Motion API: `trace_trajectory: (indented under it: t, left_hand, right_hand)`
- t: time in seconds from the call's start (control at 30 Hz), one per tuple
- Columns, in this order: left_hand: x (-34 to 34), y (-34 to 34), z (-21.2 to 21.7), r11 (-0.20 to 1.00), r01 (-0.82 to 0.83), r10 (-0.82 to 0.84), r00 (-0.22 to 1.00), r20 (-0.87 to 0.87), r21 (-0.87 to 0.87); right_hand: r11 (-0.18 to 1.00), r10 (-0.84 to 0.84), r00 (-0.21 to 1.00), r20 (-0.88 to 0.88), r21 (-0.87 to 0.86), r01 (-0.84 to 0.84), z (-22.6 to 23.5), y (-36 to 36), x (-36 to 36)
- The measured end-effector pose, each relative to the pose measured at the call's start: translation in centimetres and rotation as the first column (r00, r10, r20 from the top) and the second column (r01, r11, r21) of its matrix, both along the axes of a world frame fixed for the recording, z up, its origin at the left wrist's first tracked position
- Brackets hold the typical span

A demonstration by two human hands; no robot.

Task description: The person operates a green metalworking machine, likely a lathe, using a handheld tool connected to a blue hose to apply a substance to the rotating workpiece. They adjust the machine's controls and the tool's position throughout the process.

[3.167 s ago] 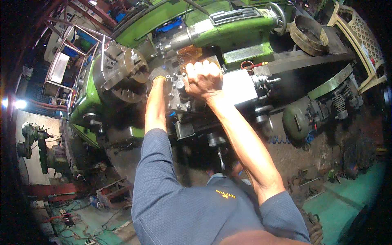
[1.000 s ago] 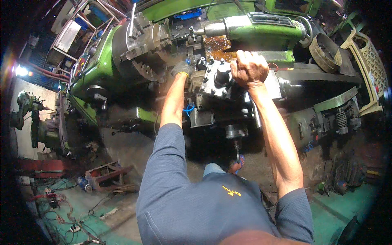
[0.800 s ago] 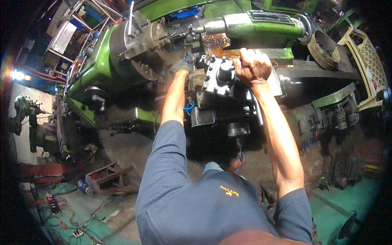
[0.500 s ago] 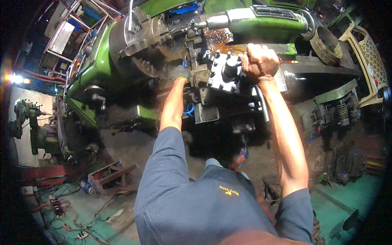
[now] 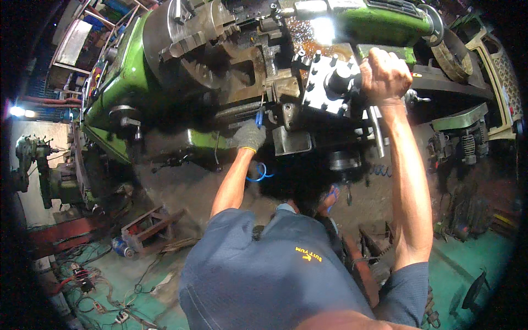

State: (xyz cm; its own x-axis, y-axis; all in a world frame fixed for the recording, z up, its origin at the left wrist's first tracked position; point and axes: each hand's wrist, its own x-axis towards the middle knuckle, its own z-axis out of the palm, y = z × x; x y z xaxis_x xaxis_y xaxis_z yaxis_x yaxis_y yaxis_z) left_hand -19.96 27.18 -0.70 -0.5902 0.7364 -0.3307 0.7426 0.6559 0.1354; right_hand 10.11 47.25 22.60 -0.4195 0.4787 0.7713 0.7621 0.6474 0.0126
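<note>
My left hand point(image 5: 250, 136), in a grey glove, is closed round a blue air blow gun point(image 5: 259, 118) with a thin nozzle pointing away from me. It is at the near side of the lathe, below the carriage. Near its wrist hangs a blue coiled hose point(image 5: 263, 172). My bare right hand point(image 5: 386, 78) makes a fist beside the round black cap of the tool post point(image 5: 340, 81), gripping its handle, which the fingers mostly hide. Several dark bolts stand on the bright square tool post. A metal lever point(image 5: 375, 132) slants down beside my right wrist.
The large lathe chuck point(image 5: 187, 41) is at the upper left, by the green headstock point(image 5: 118, 88). A green tailstock point(image 5: 379, 25) lies beyond the tool post. Brown, wet-looking metal chips point(image 5: 308, 36) cover a tray behind. Cables point(image 5: 104, 297) lie on the floor at lower left.
My left hand has drawn back toward me with the blow gun, from near the chuck to the lathe's near side. My right hand stays at the tool post. The view has shifted.
</note>
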Motion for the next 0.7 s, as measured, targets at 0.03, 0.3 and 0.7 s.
trace_trajectory:
  t: [0.03,0.3,0.7]
  left_hand:
    - [0.0,-0.3,0.0,1.000,-0.001,0.001,1.000,0.008,0.018]
    - [-2.0,2.5,-1.0,1.000,-0.001,0.002,1.000,0.013,-0.031]
    - [-3.1,6.8,-1.9,0.996,0.031,-0.028,0.999,-0.037,0.087]
  right_hand:
    - [1.000,0.006,1.000,-0.013,-0.011,-0.006,0.1,0.0,0.1]
    - [0.999,-0.009,1.000,-0.003,-0.048,0.009,-0.2,0.3,0.2]
    - [0.999,-0.036,0.999,0.019,-0.028,0.036,-0.2,0.2,0.1]
